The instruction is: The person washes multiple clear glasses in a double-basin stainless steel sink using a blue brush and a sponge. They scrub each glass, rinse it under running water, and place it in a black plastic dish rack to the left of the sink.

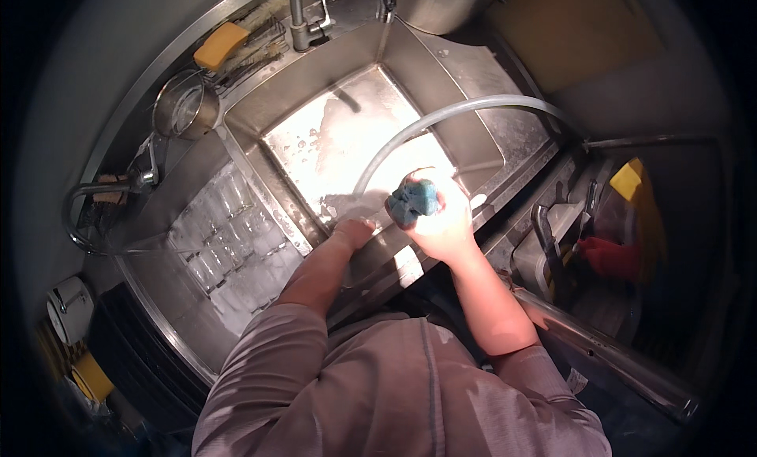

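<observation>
My right hand [446, 223] is closed around a bunched blue-green cloth [417, 200], above the near edge of a stainless steel sink basin [467, 152]. Strong light washes out part of that hand. Just to its left, my left hand [356, 232] is at the front rim of the basin with its fingers curled. Whether it grips something there is unclear. A translucent grey hose [437, 117] arches in from the right, its lower end close beyond my left hand. Bright light and wet patches cover the basin floor [331, 131].
Several clear glasses [227, 238] lie in cloudy water in the left basin. A faucet [301, 34], an orange sponge [222, 46] and a metal pot [186, 105] line the back ledge. At right are a steel bar [615, 356], a red item [609, 256] and a yellow cloth [630, 179].
</observation>
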Tool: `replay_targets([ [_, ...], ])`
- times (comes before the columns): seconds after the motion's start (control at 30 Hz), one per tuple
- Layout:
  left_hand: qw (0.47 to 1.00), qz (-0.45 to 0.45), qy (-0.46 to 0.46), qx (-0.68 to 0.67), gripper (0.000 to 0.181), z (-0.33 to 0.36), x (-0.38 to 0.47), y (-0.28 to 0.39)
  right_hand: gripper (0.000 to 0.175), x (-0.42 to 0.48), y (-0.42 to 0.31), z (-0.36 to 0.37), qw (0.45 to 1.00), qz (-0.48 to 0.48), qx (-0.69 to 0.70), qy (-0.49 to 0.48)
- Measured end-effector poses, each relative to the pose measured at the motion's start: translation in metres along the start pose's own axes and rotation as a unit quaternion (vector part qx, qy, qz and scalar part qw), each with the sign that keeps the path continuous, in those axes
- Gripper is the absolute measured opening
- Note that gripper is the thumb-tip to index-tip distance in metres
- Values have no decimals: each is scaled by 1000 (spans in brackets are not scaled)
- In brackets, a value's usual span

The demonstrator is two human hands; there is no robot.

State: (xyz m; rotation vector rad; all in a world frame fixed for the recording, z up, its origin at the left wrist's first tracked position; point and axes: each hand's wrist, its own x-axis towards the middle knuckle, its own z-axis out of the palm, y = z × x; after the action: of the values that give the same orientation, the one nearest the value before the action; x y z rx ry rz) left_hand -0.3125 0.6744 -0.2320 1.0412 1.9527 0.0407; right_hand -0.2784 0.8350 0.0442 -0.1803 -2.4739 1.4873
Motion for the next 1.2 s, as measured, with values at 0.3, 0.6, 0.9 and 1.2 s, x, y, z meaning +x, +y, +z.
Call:
replay_targets([
  [0.3, 999, 24, -14, -27, 33, -69, -76, 13, 38, -9, 3, 15, 998, 44, 36, -19],
  [0.6, 677, -197, 403, -584, 27, -5, -238, -235, 46, -5, -5, 35, 997, 51, 29, -53],
  [0.9, 853, -377, 249, -262, 61, 132, -122, -281, 45, 5, -19, 77, 977, -1, -152, -150],
  [1.2, 789, -258, 332, -447, 34, 159, -144, -277, 39, -4, -18, 62, 972, -23, -171, -159],
])
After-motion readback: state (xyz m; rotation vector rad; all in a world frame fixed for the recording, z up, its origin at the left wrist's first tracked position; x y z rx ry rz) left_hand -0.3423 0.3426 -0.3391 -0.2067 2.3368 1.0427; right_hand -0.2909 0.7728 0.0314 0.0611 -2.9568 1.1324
